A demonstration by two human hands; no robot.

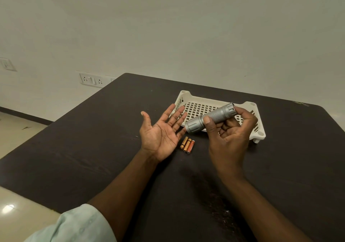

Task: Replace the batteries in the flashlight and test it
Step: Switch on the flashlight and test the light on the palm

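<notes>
A silver metal flashlight (211,117) with a knurled body lies tilted in the air above the table, its wide head down-left and its tail up-right. My right hand (228,133) grips it, thumb on the body and a fingertip on the tail end. Just left of the flashlight's head, my left hand (160,131) is held palm up with straight fingers and holds nothing. Three small orange and gold batteries (187,145) lie side by side on the dark table (93,157), below the flashlight and between my hands.
A white slotted plastic tray (196,107) sits behind my hands near the table's far side, with nothing visible in it. The wall stands just beyond the far edge, with sockets (91,80) at the left. The table's left edge drops to a pale floor.
</notes>
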